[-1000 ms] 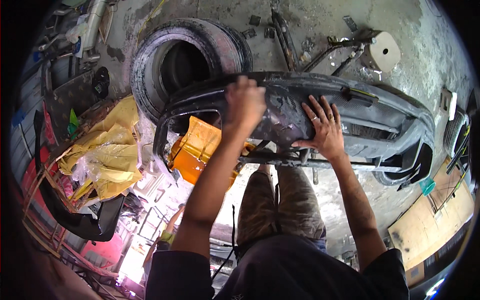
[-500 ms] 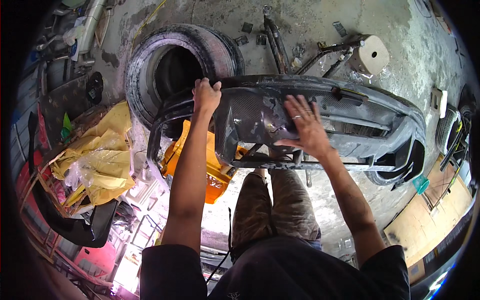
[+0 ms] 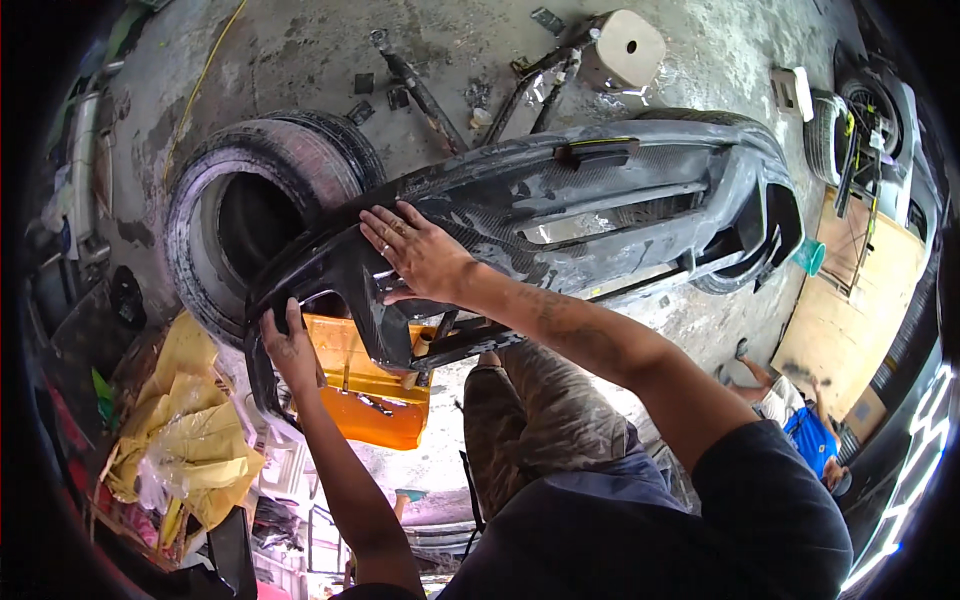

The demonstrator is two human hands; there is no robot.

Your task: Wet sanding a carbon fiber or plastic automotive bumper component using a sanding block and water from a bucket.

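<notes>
The left hand (image 3: pixel 290 350) had slid down and now curled its fingers around the near end of the black car bumper (image 3: pixel 560 215), while the right hand (image 3: pixel 415 250) lay flat and open on top. The bumper sat beside an old tire (image 3: pixel 250 215), so it looked held firmer

Even, soft daylight; no hard shadows. Pale grey concrete floor (image 3: pixel 300 60) washed bright toward 12 o'clock. Glare streak at 4 o'clock. Heavy fisheye bending, black vignette around the rim. Centre was sharp, edges soft.
</notes>
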